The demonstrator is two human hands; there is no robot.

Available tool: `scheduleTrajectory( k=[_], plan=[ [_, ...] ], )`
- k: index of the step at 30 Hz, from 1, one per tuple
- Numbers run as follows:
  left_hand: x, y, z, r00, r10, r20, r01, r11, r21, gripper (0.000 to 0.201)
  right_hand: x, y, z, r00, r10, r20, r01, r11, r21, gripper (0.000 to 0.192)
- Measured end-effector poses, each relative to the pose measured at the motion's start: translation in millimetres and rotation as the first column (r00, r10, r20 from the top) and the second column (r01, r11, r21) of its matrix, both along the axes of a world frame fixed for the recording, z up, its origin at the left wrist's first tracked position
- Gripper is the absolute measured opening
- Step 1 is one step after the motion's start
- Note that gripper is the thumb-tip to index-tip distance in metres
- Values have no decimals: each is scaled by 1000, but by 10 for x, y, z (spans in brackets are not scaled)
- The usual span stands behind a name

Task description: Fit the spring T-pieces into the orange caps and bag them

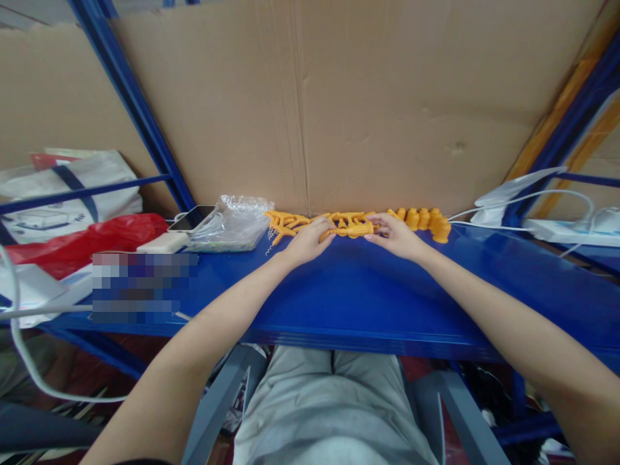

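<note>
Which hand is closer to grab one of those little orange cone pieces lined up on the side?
Probably the right hand. The row of orange cones stands just beside it on the blue shelf, while the left hand rests farther away on the orange part.

Orange plastic part (pixel 351 228), ridged and short, lies level at the shelf's (pixel 339 290) far edge, among a row of flat orange pieces (pixel 290 223).

Both forearms are seen bare, with no sleeves, watch or rings visible. Light grey trousers (pixel 334 413) are worn on the legs.
</note>
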State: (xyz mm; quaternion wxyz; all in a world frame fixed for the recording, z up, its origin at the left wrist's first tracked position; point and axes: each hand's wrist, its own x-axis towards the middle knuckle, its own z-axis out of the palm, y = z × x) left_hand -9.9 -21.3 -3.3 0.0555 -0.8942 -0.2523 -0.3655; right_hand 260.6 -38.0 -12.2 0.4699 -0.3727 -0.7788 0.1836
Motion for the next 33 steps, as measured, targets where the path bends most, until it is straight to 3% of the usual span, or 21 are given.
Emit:
scheduleTrajectory(
  k=[8, 33],
  plan=[
    [-9, 23, -3, 1000, 29, 6, -28, 1000, -10, 10, 25, 23, 3, 995, 73, -66, -78, 995, -69, 42],
    [-16, 58, -25, 997, 44, 57, -44, 999, -1, 8, -33, -8, 12, 995, 46, -89, -57, 991, -125, 42]
  ],
)
